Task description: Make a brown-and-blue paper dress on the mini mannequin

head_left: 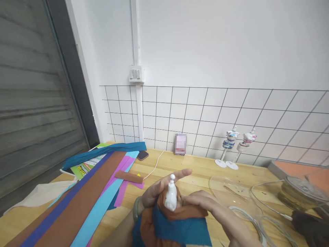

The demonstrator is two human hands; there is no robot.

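Note:
A small white dress form (171, 197) with a knobbed top is tilted in front of me at the bottom middle. Brown cloth (190, 212) and blue cloth (181, 228) wrap around its lower part. My left hand (156, 190) curls around the form's far left side, one finger stretched to the right behind it. My right hand (210, 206) presses on the brown cloth at the form's right side, its fingertips against the edge near the white body. The form's base is hidden by the cloth.
Long coloured strips (84, 195) cover the table's left side, with a phone (143, 155) behind them. Two little dress forms on stands (220, 163) are at the back right. A clear plate (226, 192), cables and a round spool (305, 192) lie at right.

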